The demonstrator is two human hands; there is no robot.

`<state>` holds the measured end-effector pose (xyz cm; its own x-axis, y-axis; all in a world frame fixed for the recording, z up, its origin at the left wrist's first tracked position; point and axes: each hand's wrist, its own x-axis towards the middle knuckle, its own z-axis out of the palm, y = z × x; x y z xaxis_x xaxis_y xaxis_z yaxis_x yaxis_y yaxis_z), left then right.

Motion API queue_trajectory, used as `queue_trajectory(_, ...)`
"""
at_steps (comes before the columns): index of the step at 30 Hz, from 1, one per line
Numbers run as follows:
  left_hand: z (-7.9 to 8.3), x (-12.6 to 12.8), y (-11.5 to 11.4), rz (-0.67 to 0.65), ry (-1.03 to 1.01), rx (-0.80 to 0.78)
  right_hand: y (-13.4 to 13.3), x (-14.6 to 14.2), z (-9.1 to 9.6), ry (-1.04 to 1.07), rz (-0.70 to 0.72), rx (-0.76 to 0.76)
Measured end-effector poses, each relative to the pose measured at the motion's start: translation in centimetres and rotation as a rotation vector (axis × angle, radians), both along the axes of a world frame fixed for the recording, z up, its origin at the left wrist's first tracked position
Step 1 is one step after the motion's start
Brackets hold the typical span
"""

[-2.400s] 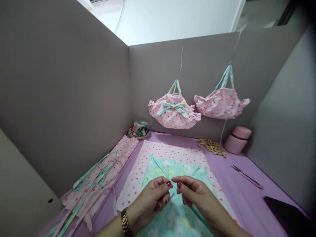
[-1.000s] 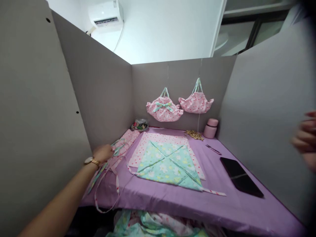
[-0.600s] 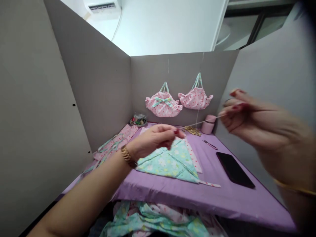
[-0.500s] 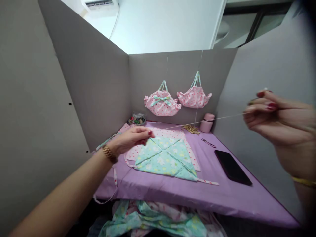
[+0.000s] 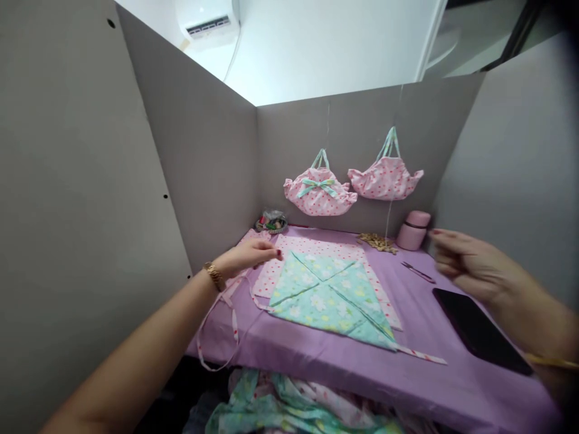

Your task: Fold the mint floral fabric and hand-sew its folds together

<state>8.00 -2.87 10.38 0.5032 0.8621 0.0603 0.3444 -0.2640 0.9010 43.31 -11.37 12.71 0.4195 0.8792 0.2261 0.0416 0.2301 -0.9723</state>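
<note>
Left hand: the left hand (image 5: 251,253), a gold bracelet at its wrist, is in front of the pink dotted cloth; thumb and fingers are drawn close together, but whether they pinch anything I cannot tell.
Right hand: the right hand (image 5: 468,265) is raised near the pink cylindrical bottle (image 5: 412,232), fingers curled in toward the thumb; any hold is too blurred to tell.
Mint cloth: the mint-green floral fabric square (image 5: 316,304), crossed by diagonal seams, lies flat between the hands, over the pink fabric with red dots (image 5: 316,244).
Straps: a narrow pink dotted strip (image 5: 423,354) extends from its right corner; another thin dotted strip (image 5: 234,325) loops off the table's left front.
Right side: pink-handled metal snips (image 5: 418,272) rest near a dark flat rectangular slab (image 5: 479,331).
Underneath everything: a purple table cover (image 5: 325,357).
</note>
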Motion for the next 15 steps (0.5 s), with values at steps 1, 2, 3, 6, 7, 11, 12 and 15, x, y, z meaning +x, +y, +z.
queue_trajectory(1,0.8,1.6,-0.8,-0.059,0.016,0.003,0.1,-2.2,-0.2,0.008,0.115,-0.062)
queue_trajectory(2,1.6,3.1,-1.6,-0.107,0.024,0.012,0.1,-4.4,-0.3,0.001,0.231,-0.117)
queue_trajectory(3,2.3,4.3,-2.3,-0.169,0.034,0.035,0.0,-6.3,-0.4,-0.008,0.321,-0.158)
queue_trajectory(6,3.8,6.3,-3.7,-0.313,0.035,0.164,-0.7,-9.4,-0.4,-0.045,0.636,-0.253)
queue_trajectory(7,3.9,6.4,-3.9,-0.333,0.025,0.198,-0.9,-9.6,-0.3,-0.055,0.683,-0.261)
queue_trajectory(11,3.6,6.0,-4.5,-0.340,-0.037,0.194,-1.7,-8.0,-0.1,-0.078,0.612,-0.232)
queue_trajectory(12,3.4,6.0,-4.6,-0.342,-0.053,0.176,-1.8,-7.8,-0.2,-0.078,0.594,-0.228)
queue_trajectory(15,3.2,6.6,-5.1,-0.360,-0.090,0.159,-2.1,-8.4,-0.9,-0.090,0.654,-0.281)
